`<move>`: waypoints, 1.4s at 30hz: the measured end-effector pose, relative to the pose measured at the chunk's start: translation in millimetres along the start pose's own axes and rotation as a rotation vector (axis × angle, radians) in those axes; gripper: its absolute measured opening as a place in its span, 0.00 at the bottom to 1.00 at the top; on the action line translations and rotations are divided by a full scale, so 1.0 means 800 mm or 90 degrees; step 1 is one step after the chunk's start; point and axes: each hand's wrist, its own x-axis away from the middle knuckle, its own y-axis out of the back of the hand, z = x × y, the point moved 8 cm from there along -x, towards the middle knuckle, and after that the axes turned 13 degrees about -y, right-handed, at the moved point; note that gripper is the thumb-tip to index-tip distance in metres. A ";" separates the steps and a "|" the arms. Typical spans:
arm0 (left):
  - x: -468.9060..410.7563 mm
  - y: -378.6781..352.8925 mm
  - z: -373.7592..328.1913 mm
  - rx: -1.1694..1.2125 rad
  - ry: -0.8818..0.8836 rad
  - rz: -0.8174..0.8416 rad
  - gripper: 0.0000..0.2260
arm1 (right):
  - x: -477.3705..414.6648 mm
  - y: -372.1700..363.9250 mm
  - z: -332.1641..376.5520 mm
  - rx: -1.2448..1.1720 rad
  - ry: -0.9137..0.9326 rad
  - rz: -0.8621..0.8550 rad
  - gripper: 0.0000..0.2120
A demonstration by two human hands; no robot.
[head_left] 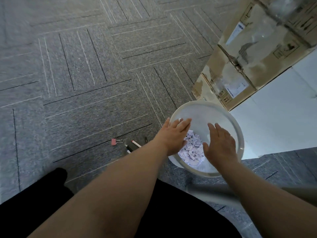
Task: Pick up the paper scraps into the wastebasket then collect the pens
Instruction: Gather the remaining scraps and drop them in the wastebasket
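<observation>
Head view. Grey carpet floor (85, 74) with a striped tile pattern fills most of the frame. Stacked cardboard boxes (257, 69) stand at upper right, beside a white surface (277, 121) at right.

I see the white round wastebasket (206, 103) on the floor at centre right, just below the boxes. The paper scraps (192, 150) lie heaped inside it, white with dark print.

Left hand (173, 134): flat, fingers straight, palm down over the basket's left rim, holding nothing. Right hand (221, 143): likewise flat and released over the basket's right half. The scraps show between the two hands.

The pens (133, 145) lie on the carpet left of the basket, close together, partly hidden by my left forearm; I count at least three. A pink binder clip (114, 141) lies just left of them.

Dark clothing (25, 212) shows along the bottom edge.
</observation>
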 end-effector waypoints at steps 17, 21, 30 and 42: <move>0.187 -0.076 0.226 0.025 0.271 0.032 0.29 | 0.045 -0.057 0.303 -0.005 0.529 0.019 0.25; 0.188 -0.158 0.260 0.057 0.297 0.066 0.28 | 0.035 -0.171 0.305 0.208 0.567 0.157 0.27; 0.161 -0.291 0.305 0.073 0.250 0.133 0.31 | -0.019 -0.332 0.247 0.155 0.244 0.273 0.26; 0.160 -0.299 0.295 0.046 0.269 0.031 0.29 | -0.035 -0.352 0.215 0.004 0.072 0.250 0.14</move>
